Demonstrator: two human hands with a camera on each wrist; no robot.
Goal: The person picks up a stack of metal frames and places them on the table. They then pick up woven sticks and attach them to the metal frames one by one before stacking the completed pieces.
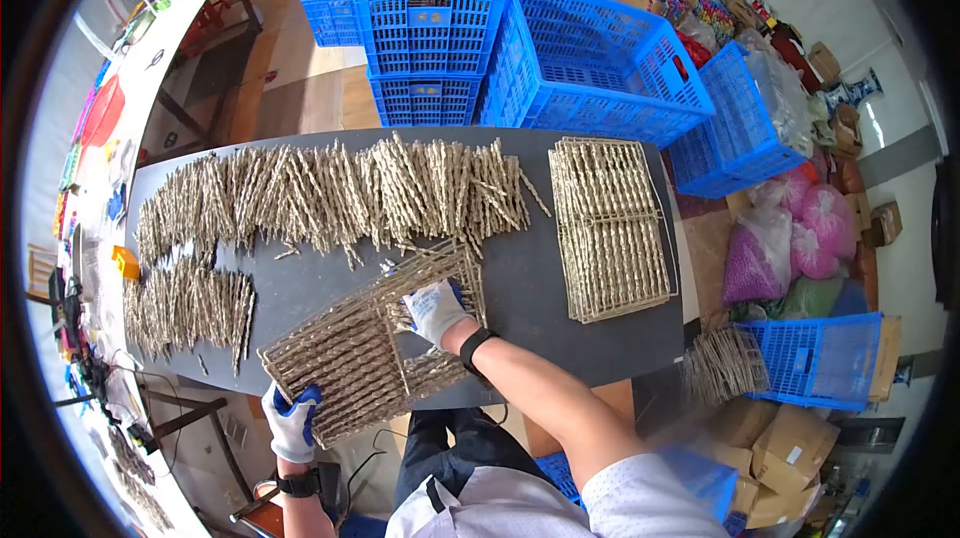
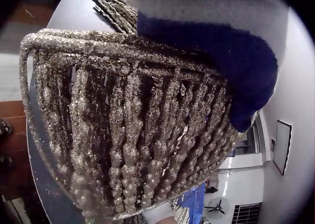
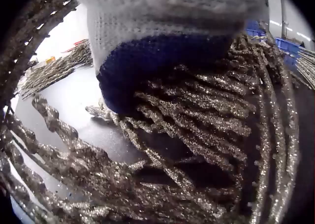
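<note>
A glittery, champagne-gold rack of beaded sticks (image 1: pixel 340 368) lies tilted over the table's front edge. My left hand (image 1: pixel 292 422), in a white glove with blue-coated fingers, grips its near left corner; in the left wrist view the blue fingers (image 2: pixel 251 71) wrap the rim. Inside the right part of the rack, my gloved right hand (image 1: pixel 436 312) holds loose beaded sticks (image 3: pixel 197 120). They fan out from under its curled fingers (image 3: pixel 123 76), whose tips are hidden. Several sticks lie crosswise below that hand.
Long rows of loose sticks (image 1: pixel 330 193) cover the back of the dark table (image 1: pixel 530 338), with another pile (image 1: pixel 190 308) at left. Stacked filled racks (image 1: pixel 612 228) lie at right. Blue crates (image 1: pixel 610 68) stand beyond the table; cardboard boxes (image 1: pixel 790 448) are at lower right.
</note>
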